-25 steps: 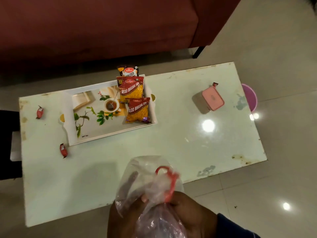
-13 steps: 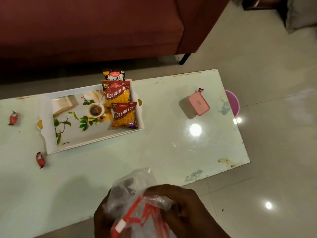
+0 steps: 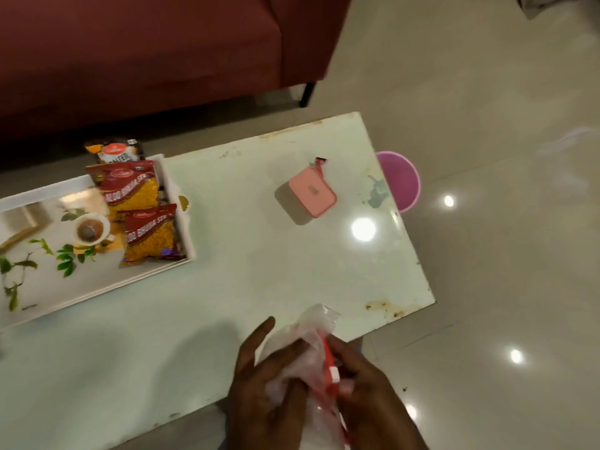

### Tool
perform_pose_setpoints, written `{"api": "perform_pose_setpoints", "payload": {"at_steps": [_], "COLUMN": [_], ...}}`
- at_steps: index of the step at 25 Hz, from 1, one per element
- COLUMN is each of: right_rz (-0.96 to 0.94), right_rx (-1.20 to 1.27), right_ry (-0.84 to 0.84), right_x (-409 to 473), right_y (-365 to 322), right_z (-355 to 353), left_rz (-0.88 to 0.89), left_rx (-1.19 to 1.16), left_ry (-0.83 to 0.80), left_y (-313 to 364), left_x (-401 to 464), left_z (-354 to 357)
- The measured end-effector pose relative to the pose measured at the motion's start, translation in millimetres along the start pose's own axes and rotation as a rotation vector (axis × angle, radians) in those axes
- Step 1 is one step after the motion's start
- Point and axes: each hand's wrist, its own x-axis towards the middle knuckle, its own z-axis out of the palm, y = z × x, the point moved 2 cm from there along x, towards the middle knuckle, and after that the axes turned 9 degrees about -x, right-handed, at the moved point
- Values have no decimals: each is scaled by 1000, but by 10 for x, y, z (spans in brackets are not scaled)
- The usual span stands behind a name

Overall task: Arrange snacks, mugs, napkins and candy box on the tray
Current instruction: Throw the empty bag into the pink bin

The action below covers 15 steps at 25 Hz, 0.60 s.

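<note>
A white tray (image 3: 97,287) with a printed leaf-and-teacup picture lies at the table's left. Two red-and-yellow snack packets (image 3: 131,186) (image 3: 149,233) rest in its right end, and a third packet (image 3: 115,152) leans at its far corner. A pink lidded box (image 3: 311,196) sits apart on the table's right half. At the near edge, my left hand (image 3: 259,384) and my right hand (image 3: 373,394) both grip a clear plastic bag (image 3: 302,345) with a red strip along its mouth. What the bag contains is hidden.
The pale green table (image 3: 259,271) ends just right of my hands. A pink bucket (image 3: 401,180) stands on the floor by its right edge. A dark red sofa (image 3: 146,50) runs along the far side, one black leg near the table corner.
The view has swung right, sliding the tray and box leftward in frame. My hands have shifted right along the near edge and regripped the bag, the left fingers now spread over it.
</note>
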Motion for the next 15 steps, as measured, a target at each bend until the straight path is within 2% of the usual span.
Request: {"api": "perform_pose_setpoints", "payload": {"at_steps": [2,3,6,8,9,10,11,12,15], "right_rz": [60,46,34,-171,-350,-483,-596,-685,-740], "right_rx": [-132,-197,-380,-557,-675,-873,-910,-843,-644], "right_ry": [-9,-89,20,89,-13,-33,106,211,390], "right_x": [-29,-111,-254,-306,-327,-228,-88,-22,354], "right_y": [-116,-150,-381,-573,-632,-688,-714,-675,-785], "right_z": [-288,-487,-1245,-1647,-1773,-1950,-2119,-2253,-2548], "left_rz": [-34,-104,-397,-465,-488,-519,-537,-539,-483], "left_rx": [-133,-186,-334,-277,-307,-343,-377,-395,-293], "left_ry": [228,223,130,-6,-55,-77,-103,-154,-289], "left_y": [60,131,216,325,391,462,509,546,675], "left_x": [119,191,444,595,648,714,768,851,1085], "left_z": [347,526,1140,1515,1699,1870,1990,2088,2332]}}
